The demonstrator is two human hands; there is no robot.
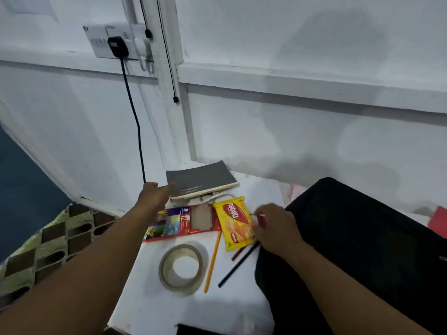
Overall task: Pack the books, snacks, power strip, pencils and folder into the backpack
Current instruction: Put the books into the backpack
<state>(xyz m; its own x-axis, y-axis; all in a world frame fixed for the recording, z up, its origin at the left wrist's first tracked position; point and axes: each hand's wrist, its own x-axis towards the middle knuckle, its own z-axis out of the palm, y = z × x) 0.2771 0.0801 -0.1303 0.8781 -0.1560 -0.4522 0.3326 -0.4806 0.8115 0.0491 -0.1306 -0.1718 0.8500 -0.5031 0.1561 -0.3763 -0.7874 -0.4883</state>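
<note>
A: Status on the packing?

B: Early, by the look of it. Nearly everything is out on the white table point(150, 308). Nearest: a tape roll point(181, 268), not on the list. Beside it an orange pencil point(212, 262), then a dark blue pencil point(238, 265) and a dark red one point(238, 253) poking out from under the snack packet.

A: Hands?

B: Right hand point(275, 229) rests at the right edge of the yellow snack packet point(235, 223), fingers curled around something thin and red. Probably a pencil, can't confirm. Left hand point(154, 195) reaches toward the grey book point(202, 181), fingers loose, gripping nothing. Tips are blurred, so contact with the book is unclear.

A: Backpack?

B: Black backpack point(362, 250) lies on the right, just beside the pencils. Can't see inside or whether it's open.

A: Rest of the list?

B: Red pencil box point(183, 223) lies left of the snack, open flap showing cardboard. White cable point(217, 197) peeks out under the book, possibly the power strip. Something red point(437, 223) past the backpack, maybe the folder.

A: So nothing is visibly packed?

B: Right. Book, snack and pencils are all left to do.
</note>
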